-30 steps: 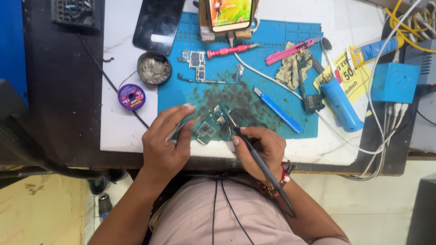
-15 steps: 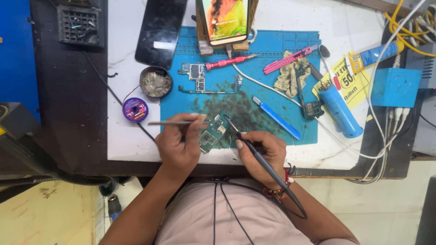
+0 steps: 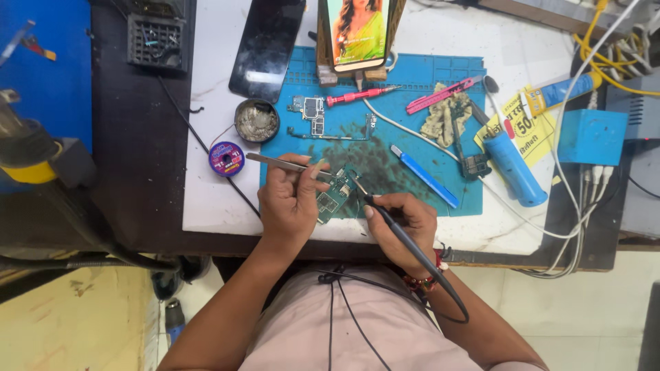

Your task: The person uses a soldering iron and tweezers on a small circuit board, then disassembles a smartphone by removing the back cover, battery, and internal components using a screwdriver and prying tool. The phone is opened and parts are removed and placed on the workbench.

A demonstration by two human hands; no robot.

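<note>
green circuit board (image 3: 335,194) lies near the front edge of the worktop (image 3: 206,206), on the blue mat (image 3: 412,130). left hand (image 3: 289,203) pinches steel tweezers (image 3: 285,163) above the board; right hand (image 3: 402,221) is closed around a black soldering iron (image 3: 395,230), its tip at the board. farther back, toward the left edge, a purple wick spool (image 3: 226,159) and a round tin (image 3: 256,121) holding grey residue. a phone (image 3: 357,31) stands at the rear edge.

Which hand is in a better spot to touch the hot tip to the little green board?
The right hand, probably. It holds the soldering iron with its tip at the circuit board. The left hand holds tweezers instead.
</note>
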